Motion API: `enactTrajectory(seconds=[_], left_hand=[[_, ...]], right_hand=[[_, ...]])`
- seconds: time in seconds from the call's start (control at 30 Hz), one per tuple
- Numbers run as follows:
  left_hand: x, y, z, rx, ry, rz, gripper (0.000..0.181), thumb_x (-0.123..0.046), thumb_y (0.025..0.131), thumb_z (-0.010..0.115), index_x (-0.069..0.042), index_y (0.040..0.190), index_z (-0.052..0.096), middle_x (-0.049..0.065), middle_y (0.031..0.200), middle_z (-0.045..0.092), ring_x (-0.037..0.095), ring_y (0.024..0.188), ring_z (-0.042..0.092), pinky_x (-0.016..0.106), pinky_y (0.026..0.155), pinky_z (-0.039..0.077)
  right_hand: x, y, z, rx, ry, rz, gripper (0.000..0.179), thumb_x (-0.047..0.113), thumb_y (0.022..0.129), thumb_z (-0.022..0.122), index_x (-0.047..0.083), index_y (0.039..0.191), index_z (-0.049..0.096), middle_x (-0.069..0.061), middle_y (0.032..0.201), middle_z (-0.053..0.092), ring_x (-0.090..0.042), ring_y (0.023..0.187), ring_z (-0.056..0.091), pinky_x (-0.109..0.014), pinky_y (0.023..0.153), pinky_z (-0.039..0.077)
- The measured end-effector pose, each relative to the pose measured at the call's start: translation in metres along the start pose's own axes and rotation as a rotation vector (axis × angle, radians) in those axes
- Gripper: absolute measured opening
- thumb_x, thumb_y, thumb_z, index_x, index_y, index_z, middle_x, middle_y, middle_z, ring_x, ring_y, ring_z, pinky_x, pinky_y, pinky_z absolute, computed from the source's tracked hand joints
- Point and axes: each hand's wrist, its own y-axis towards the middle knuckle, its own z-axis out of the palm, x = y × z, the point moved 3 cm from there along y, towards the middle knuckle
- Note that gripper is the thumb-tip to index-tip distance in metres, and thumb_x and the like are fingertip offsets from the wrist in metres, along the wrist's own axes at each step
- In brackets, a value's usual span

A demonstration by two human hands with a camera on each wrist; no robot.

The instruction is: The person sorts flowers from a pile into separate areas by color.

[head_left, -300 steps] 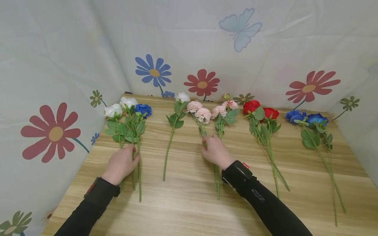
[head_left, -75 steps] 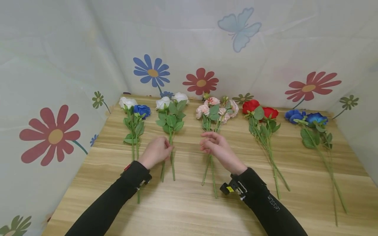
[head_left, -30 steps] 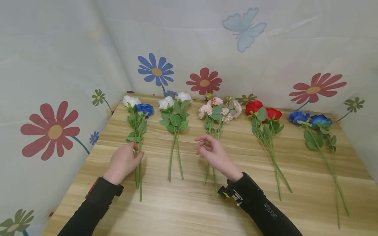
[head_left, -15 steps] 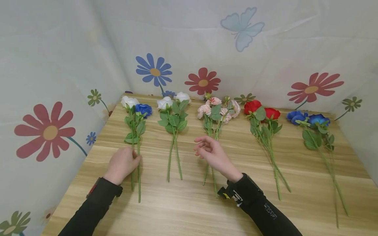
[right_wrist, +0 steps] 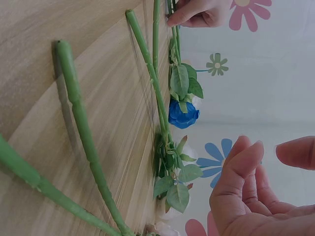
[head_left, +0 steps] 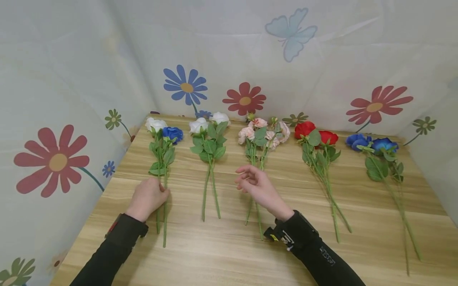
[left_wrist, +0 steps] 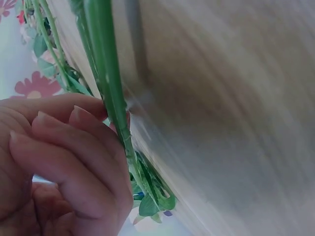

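Note:
My left hand (head_left: 147,198) pinches the green stems (head_left: 165,222) of a white rose (head_left: 156,124) and a blue rose (head_left: 173,134) lying side by side at the table's left. Close up in the left wrist view, the fingers (left_wrist: 74,162) meet against the stems (left_wrist: 106,59). My right hand (head_left: 262,190) is held above the stems of the pink flowers (head_left: 247,135), fingers loosely bent and holding nothing. In the right wrist view its thumb (right_wrist: 295,152) is apart from the fingers. A pair of white roses (head_left: 198,125) with crossed stems lies between the hands.
Two red roses (head_left: 305,130) lie right of the pink flowers, and two blue roses (head_left: 384,144) lie at the far right. All heads point to the back of the wooden table (head_left: 214,254). A flower-printed cloth (head_left: 222,47) rises behind and at the sides.
White roses, once apart, now lie paired; the pink flowers are rearranged. My left hand has gone back to the white-and-blue pair and shifted its stems slightly left. The right hand let go of the pink stems.

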Motion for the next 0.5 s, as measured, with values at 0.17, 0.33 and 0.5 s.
enactTrajectory(seconds=[0.17,0.33,0.5], left_hand=[[0.003,0.0,-0.003,-0.017,-0.056,-0.033,0.04,-0.005,0.076,0.056,-0.016,0.045,0.032,-0.007,0.045,0.022,0.01,0.04,0.025,0.024,0.04,0.023],[0.004,0.0,-0.006,-0.023,-0.093,-0.055,0.033,-0.008,0.079,0.058,-0.012,0.048,0.045,-0.005,0.041,0.041,0.012,0.039,0.04,0.026,0.041,0.03],[0.002,-0.002,-0.011,-0.026,-0.124,-0.052,0.023,-0.012,0.084,0.061,-0.005,0.062,0.059,0.001,0.049,0.055,0.014,0.043,0.051,0.029,0.042,0.039]], right_hand=[[0.002,-0.001,-0.001,-0.006,-0.006,0.006,0.029,0.004,0.093,0.051,-0.004,0.121,0.05,-0.026,0.104,0.06,-0.035,0.089,0.061,-0.052,0.078,0.05],[0.004,-0.002,-0.002,-0.014,-0.001,0.019,0.028,0.004,0.093,0.051,-0.001,0.121,0.051,-0.028,0.106,0.059,-0.032,0.088,0.061,-0.051,0.078,0.05],[0.003,-0.002,-0.004,-0.017,-0.001,0.016,0.029,0.005,0.093,0.05,-0.001,0.122,0.05,-0.029,0.106,0.058,-0.028,0.087,0.062,-0.051,0.078,0.05]])
